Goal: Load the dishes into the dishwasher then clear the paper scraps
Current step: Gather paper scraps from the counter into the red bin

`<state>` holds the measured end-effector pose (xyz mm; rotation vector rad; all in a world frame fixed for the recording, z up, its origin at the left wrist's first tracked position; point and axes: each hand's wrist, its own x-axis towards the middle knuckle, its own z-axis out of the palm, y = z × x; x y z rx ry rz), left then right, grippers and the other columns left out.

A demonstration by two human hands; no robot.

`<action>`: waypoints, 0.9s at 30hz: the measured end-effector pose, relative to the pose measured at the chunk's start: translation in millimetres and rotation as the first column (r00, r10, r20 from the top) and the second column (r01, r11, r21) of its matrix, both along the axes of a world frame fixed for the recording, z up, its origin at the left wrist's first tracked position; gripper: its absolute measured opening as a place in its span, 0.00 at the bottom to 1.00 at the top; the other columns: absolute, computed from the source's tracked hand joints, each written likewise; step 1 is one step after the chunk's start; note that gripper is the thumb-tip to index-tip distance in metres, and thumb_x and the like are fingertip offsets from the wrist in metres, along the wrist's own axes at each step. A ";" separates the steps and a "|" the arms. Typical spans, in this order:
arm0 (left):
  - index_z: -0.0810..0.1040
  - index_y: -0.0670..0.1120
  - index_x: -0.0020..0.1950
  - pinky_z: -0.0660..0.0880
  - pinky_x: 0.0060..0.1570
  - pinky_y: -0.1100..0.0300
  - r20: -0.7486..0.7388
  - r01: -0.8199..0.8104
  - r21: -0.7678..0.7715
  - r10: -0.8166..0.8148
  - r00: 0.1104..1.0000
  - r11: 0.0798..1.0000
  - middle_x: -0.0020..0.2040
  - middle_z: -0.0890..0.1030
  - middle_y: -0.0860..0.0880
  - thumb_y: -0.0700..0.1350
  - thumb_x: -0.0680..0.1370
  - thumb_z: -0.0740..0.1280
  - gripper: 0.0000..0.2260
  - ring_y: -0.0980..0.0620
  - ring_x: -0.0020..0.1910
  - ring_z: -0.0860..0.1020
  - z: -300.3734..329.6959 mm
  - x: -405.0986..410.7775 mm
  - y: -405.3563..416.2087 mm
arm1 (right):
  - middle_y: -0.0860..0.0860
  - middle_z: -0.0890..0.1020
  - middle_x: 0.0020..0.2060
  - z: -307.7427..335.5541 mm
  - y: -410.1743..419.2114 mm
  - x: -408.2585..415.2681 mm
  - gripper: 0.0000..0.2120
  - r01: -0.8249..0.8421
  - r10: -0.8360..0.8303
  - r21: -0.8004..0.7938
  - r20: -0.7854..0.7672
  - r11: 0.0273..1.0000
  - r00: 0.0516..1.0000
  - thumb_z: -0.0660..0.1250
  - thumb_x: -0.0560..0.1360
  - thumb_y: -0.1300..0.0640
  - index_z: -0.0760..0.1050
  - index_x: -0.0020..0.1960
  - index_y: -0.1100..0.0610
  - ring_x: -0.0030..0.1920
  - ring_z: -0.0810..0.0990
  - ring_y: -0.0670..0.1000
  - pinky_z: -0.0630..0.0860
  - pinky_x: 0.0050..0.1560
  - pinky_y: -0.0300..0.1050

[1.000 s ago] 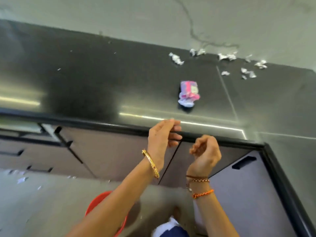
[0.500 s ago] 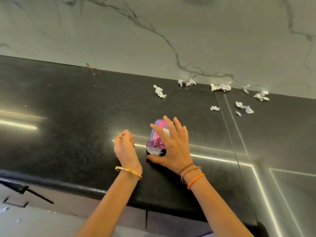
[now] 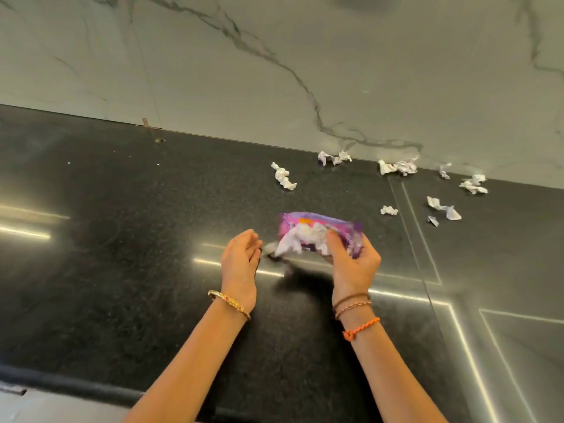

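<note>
- The right hand [image 3: 354, 259] has the purple wrapper [image 3: 320, 232] lifted just off the black counter [image 3: 122, 270], thumb on its near face and fingers curled behind it, clamped on the packet with white crumpled paper bunched against it.
- My read: the wrapper is held up and turned toward the camera so it can serve as a pouch for the scraps, or is simply the first piece of litter taken.
- The left hand [image 3: 241, 261] hovers beside it, fingers loosely curled and apart, holding nothing, probably ready to help.
- The paper scraps [image 3: 285, 176] lie scattered farther back on the counter, several right against the marble backsplash [image 3: 274, 71], well apart from both hands.
- Hard to make out: the wrapper is motion-blurred, so its print is unreadable.
- A grey smudge [image 3: 270, 248] between the hands could be a falling scrap; I cannot tell.
- No dishwasher or dishes in view.
</note>
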<state>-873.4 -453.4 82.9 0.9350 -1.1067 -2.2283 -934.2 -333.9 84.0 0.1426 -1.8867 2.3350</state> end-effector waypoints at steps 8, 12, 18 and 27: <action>0.76 0.38 0.53 0.75 0.47 0.53 -0.276 0.370 0.380 -0.277 0.920 0.848 0.45 0.82 0.41 0.52 0.81 0.50 0.21 0.45 0.42 0.81 3.5 -37.1 -2.3 | 0.48 0.82 0.30 -1.5 -14.3 -20.7 0.08 -0.232 0.247 -0.087 0.259 0.969 0.934 0.67 0.72 0.69 0.78 0.39 0.56 0.33 0.80 0.46 0.79 0.33 0.40; 0.76 0.44 0.57 0.71 0.58 0.47 -0.344 0.439 0.422 -0.307 0.887 0.793 0.50 0.80 0.40 0.57 0.78 0.54 0.20 0.44 0.49 0.78 -3.8 -42.4 -7.5 | 0.43 0.81 0.40 -8.9 -26.0 -29.1 0.10 -0.051 0.157 0.577 -0.136 0.815 0.978 0.73 0.68 0.60 0.78 0.45 0.48 0.44 0.79 0.44 0.75 0.47 0.36; 0.74 0.51 0.50 0.79 0.40 0.54 -0.301 0.457 0.323 -0.367 0.880 0.829 0.37 0.82 0.49 0.53 0.78 0.60 0.08 0.50 0.37 0.81 -2.2 -49.9 -9.8 | 0.47 0.82 0.35 -7.5 -39.2 -34.6 0.12 0.186 0.291 0.792 -0.416 0.581 0.862 0.67 0.63 0.59 0.82 0.43 0.49 0.40 0.68 0.49 0.70 0.39 0.47; 0.70 0.49 0.40 0.73 0.31 0.62 -0.269 0.417 0.306 -0.343 0.900 0.856 0.31 0.69 0.52 0.52 0.78 0.61 0.10 0.55 0.31 0.70 -7.1 -56.8 -10.1 | 0.47 0.66 0.56 -4.8 5.7 -4.9 0.29 -0.288 0.469 0.660 -0.111 0.694 0.876 0.68 0.65 0.51 0.64 0.65 0.45 0.44 0.71 0.38 0.70 0.47 0.28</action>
